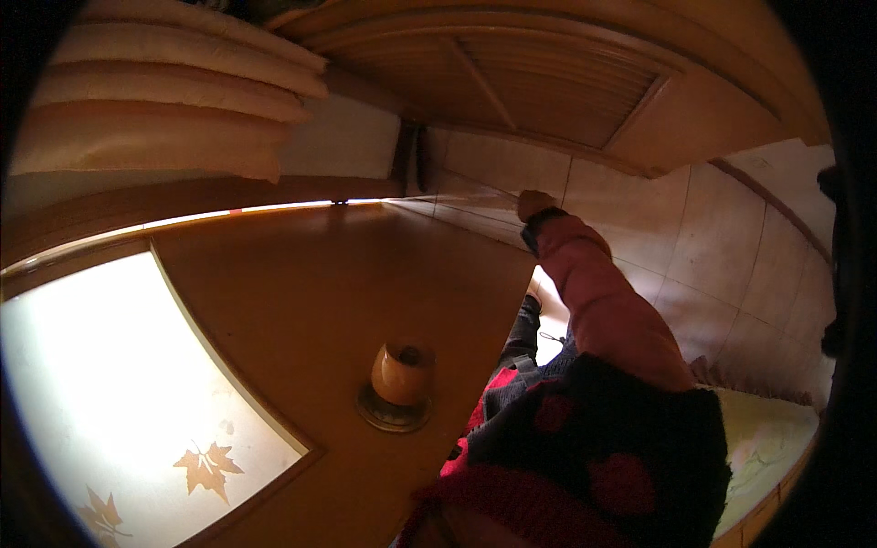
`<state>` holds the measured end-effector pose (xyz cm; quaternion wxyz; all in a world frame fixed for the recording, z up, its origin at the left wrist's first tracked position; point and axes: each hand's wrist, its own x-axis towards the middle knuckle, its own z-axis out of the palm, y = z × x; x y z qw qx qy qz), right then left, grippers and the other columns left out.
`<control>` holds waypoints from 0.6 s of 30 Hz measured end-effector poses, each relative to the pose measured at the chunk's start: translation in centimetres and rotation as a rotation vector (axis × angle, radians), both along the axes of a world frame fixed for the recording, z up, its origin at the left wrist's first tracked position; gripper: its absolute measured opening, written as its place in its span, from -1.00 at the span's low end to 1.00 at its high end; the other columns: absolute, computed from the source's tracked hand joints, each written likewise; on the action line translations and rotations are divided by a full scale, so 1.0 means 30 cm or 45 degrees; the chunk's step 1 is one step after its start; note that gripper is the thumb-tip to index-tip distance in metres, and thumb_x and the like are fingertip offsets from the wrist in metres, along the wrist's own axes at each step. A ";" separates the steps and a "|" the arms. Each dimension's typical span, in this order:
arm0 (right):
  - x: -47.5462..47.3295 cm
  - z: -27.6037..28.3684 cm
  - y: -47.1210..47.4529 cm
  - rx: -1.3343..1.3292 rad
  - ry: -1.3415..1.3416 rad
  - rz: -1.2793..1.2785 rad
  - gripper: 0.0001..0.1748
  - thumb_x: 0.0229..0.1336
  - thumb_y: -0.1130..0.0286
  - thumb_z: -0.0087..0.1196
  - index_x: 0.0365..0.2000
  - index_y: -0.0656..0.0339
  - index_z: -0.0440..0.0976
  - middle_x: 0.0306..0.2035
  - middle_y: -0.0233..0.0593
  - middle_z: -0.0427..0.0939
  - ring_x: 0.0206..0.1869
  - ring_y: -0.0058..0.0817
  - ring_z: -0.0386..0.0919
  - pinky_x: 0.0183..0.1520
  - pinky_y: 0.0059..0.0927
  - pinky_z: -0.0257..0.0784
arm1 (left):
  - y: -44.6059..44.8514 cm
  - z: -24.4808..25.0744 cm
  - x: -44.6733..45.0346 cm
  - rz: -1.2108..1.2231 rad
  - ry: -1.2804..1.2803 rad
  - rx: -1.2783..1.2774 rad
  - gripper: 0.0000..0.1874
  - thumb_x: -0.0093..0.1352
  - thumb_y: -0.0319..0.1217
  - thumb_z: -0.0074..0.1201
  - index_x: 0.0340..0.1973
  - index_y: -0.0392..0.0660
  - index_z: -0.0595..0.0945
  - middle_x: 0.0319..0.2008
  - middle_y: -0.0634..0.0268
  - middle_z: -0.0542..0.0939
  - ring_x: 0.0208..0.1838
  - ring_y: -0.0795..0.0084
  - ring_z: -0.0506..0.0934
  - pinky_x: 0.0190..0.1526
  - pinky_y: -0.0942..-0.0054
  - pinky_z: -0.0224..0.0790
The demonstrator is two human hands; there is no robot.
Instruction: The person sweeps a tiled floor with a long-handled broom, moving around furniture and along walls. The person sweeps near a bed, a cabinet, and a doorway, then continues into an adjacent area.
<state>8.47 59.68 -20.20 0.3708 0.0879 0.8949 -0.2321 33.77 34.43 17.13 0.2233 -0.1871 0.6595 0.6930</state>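
My right hand point(537, 203), in a reddish padded sleeve, reaches forward past the free edge of a brown wooden door point(288, 274). Its fingers are curled around what looks like a thin pale handle point(479, 182). That handle slants away to the left, towards a narrow dark thing point(421, 159) low by the door frame; shadow hides how the two join. On the near face of the door sits a round knob point(399, 375) on a dark metal base. My left hand is out of view.
A frosted glass pane point(123, 370) with maple-leaf patterns fills part of the door. Folded peach cloth point(171, 103) hangs at upper left. A slatted wooden cabinet door point(548, 82) stands across the tiled floor point(637, 226). Pale greenish fringed fabric point(771, 431) is at lower right.
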 end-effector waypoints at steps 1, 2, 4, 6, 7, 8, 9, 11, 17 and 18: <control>0.064 -0.012 0.072 0.003 0.030 -0.072 -0.74 0.03 0.36 -0.10 -0.37 0.30 0.52 -0.34 -0.04 0.57 -0.27 -0.14 0.55 -0.20 -0.20 0.46 | 0.002 -0.001 -0.006 -0.010 0.008 0.006 -0.56 0.32 -0.05 -0.14 -0.14 -0.18 0.38 -0.40 0.29 0.39 -0.44 0.52 0.30 -0.45 0.50 0.21; 0.134 -0.023 0.150 -0.002 0.056 -0.042 -0.73 0.02 0.36 -0.11 -0.35 0.29 0.52 -0.34 -0.05 0.57 -0.26 -0.12 0.55 -0.19 -0.19 0.45 | 0.005 -0.001 -0.013 -0.017 0.019 0.008 -0.56 0.32 -0.05 -0.13 -0.14 -0.18 0.38 -0.40 0.29 0.39 -0.44 0.52 0.30 -0.46 0.50 0.21; 0.279 -0.022 0.333 0.064 -0.016 0.113 -0.68 0.03 0.27 -0.12 -0.27 0.21 0.50 -0.23 -0.04 0.54 -0.17 -0.17 0.53 -0.17 -0.16 0.45 | 0.019 -0.006 -0.037 -0.049 0.052 0.018 -0.55 0.32 -0.05 -0.12 -0.13 -0.18 0.38 -0.40 0.29 0.38 -0.45 0.52 0.29 -0.47 0.51 0.20; 0.471 0.022 0.509 0.153 0.149 0.058 -0.71 0.04 0.26 -0.13 -0.35 0.19 0.52 -0.30 -0.07 0.56 -0.24 -0.11 0.54 -0.18 -0.11 0.44 | 0.046 -0.012 -0.072 -0.093 0.100 0.035 -0.55 0.31 -0.05 -0.10 -0.13 -0.18 0.38 -0.39 0.29 0.38 -0.46 0.53 0.28 -0.48 0.52 0.19; 0.566 0.057 0.597 0.214 0.191 0.008 -0.70 0.07 0.24 -0.15 -0.38 0.19 0.52 -0.34 -0.07 0.57 -0.27 -0.09 0.54 -0.19 -0.10 0.44 | 0.063 -0.015 -0.094 -0.118 0.126 0.042 -0.55 0.31 -0.05 -0.10 -0.13 -0.18 0.38 -0.39 0.29 0.38 -0.46 0.53 0.28 -0.48 0.52 0.18; 0.643 0.090 0.683 0.247 0.137 -0.085 -0.67 0.10 0.21 -0.18 -0.38 0.19 0.51 -0.35 -0.07 0.56 -0.27 -0.09 0.54 -0.18 -0.10 0.43 | 0.085 -0.017 -0.119 -0.156 0.160 0.058 -0.55 0.31 -0.05 -0.09 -0.12 -0.18 0.38 -0.39 0.29 0.38 -0.46 0.54 0.27 -0.49 0.53 0.18; 0.745 0.136 0.745 0.290 0.063 -0.179 -0.65 0.12 0.18 -0.20 -0.38 0.20 0.50 -0.36 -0.07 0.56 -0.27 -0.09 0.53 -0.18 -0.10 0.43 | 0.097 -0.014 -0.142 -0.197 0.195 0.074 -0.54 0.30 -0.05 -0.08 -0.12 -0.18 0.38 -0.39 0.29 0.38 -0.47 0.54 0.27 -0.49 0.53 0.18; 0.918 0.208 0.889 0.407 0.022 -0.191 -0.60 0.16 0.12 -0.24 -0.37 0.20 0.49 -0.38 -0.06 0.55 -0.28 -0.10 0.52 -0.18 -0.11 0.41 | 0.153 -0.014 -0.188 -0.262 0.281 0.113 -0.54 0.30 -0.05 -0.07 -0.11 -0.18 0.37 -0.38 0.29 0.38 -0.47 0.55 0.26 -0.50 0.54 0.17; 1.408 0.405 1.186 0.596 -0.019 -0.358 -0.65 0.17 0.17 -0.18 -0.42 0.20 0.49 -0.45 -0.09 0.54 -0.36 -0.11 0.51 -0.25 -0.09 0.40 | 0.314 0.042 -0.312 -0.276 0.432 0.116 -0.59 0.29 -0.10 -0.02 -0.14 -0.15 0.39 -0.38 0.27 0.37 -0.46 0.53 0.24 -0.46 0.54 0.16; 1.469 0.430 1.202 0.592 -0.031 -0.396 -0.65 0.17 0.16 -0.18 -0.42 0.19 0.50 -0.45 -0.09 0.54 -0.36 -0.12 0.51 -0.26 -0.09 0.40 | 0.336 0.037 -0.329 -0.228 0.454 0.034 -0.56 0.29 -0.11 -0.04 -0.06 -0.13 0.35 -0.33 0.26 0.37 -0.46 0.55 0.24 -0.48 0.55 0.16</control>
